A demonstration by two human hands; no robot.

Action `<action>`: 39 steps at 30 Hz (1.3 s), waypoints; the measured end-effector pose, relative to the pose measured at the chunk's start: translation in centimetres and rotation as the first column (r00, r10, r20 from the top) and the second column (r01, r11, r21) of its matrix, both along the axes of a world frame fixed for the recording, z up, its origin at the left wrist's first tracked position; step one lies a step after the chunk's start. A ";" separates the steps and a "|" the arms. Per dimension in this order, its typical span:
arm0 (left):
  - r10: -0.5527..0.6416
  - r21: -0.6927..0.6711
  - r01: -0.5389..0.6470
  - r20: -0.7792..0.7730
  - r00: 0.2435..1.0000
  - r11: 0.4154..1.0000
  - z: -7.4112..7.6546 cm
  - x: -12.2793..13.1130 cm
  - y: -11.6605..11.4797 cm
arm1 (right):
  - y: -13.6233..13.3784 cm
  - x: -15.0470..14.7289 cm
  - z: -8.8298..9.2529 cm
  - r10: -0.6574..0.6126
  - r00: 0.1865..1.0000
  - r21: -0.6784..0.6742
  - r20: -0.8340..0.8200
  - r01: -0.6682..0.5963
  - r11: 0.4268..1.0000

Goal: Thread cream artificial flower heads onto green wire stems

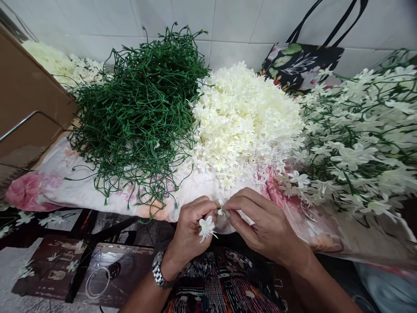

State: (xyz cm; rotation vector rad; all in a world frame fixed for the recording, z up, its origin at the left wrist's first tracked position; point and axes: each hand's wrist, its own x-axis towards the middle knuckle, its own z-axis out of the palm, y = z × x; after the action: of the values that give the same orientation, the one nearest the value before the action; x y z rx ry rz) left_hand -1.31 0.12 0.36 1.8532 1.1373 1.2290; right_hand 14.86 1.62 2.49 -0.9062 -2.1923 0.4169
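My left hand is closed in a pinch and holds a small white artificial flower, whose petals hang below its fingers. My right hand is also pinched and meets the left at the fingertips on a tiny white flower piece. Both hands work just in front of a big heap of loose white blossoms. To the left of that heap lies a tangled mound of green plastic stems. A metal wristwatch is on my left wrist.
Finished sprays of white flowers on green stems pile up at the right. A floral cloth lies under the heaps. A cardboard box stands at the left, a dark floral bag against the tiled wall. Stray flowers dot the floor.
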 end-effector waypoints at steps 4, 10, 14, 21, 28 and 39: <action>0.028 -0.003 -0.028 -0.007 1.000 1.000 -0.2 0.2 0.0 | 0.0 -0.2 -0.5 -0.007 1.000 -0.011 -0.004 0.007 1.000; 0.105 -0.041 -0.104 0.020 0.994 0.994 -0.7 0.4 -0.3 | 0.3 -0.9 -1.5 -0.018 0.999 0.009 -0.029 0.018 1.000; 0.120 -0.048 -0.118 0.022 0.993 0.992 -0.8 0.5 -0.3 | 0.4 -1.0 -1.7 0.008 1.000 0.009 -0.020 -0.008 1.000; 0.119 -0.058 -0.118 0.015 0.993 0.991 -0.8 0.7 -0.2 | 0.4 -1.5 -1.6 -0.002 1.000 0.028 -0.002 0.002 1.000; 0.063 -0.088 -0.054 0.099 0.993 0.995 -0.1 0.0 -0.1 | -0.1 -0.5 -0.5 0.038 0.997 -0.070 -0.063 -0.043 0.997; 0.106 0.094 -0.104 -0.014 0.994 0.990 0.9 -0.2 -1.6 | -1.5 -0.4 1.3 -0.021 0.992 -0.006 -0.121 0.021 1.000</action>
State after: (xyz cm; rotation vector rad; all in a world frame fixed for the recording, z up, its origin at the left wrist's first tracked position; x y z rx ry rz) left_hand -1.55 -1.44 1.27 1.8977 1.2201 1.3471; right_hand 14.48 0.09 3.77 -0.8831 -2.0706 0.4557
